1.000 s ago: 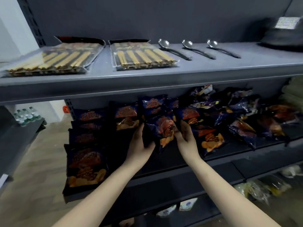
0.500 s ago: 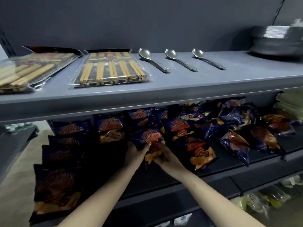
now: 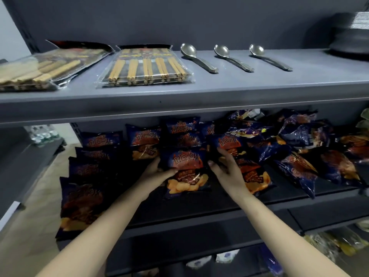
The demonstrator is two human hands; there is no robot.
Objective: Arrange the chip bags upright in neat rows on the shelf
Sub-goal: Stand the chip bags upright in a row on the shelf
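Observation:
A dark blue chip bag [image 3: 184, 168] with orange chips printed on it stands near the middle of the dark shelf [image 3: 219, 203]. My left hand [image 3: 156, 172] grips its left edge, thumb across the front. My right hand [image 3: 227, 167] is beside its right edge with fingers spread and fairly straight, lying over a neighbouring bag [image 3: 229, 143]. To the left, more bags [image 3: 101, 139] stand in rows, one large bag [image 3: 79, 202] at the front. On the right, several bags [image 3: 299, 140] lie in a jumbled pile.
The grey upper shelf [image 3: 239, 88] overhangs the bags and carries two chopstick packs [image 3: 145, 66], three metal spoons [image 3: 231, 57] and a dark stack [image 3: 351, 43] at far right. Water bottles [image 3: 43, 134] stand on a side shelf at left. Packaged goods [image 3: 335, 242] fill the shelf below.
The held bag has come forward and sits more upright and square. My right hand has loosened from its edge and spread its fingers. The view shifted slightly.

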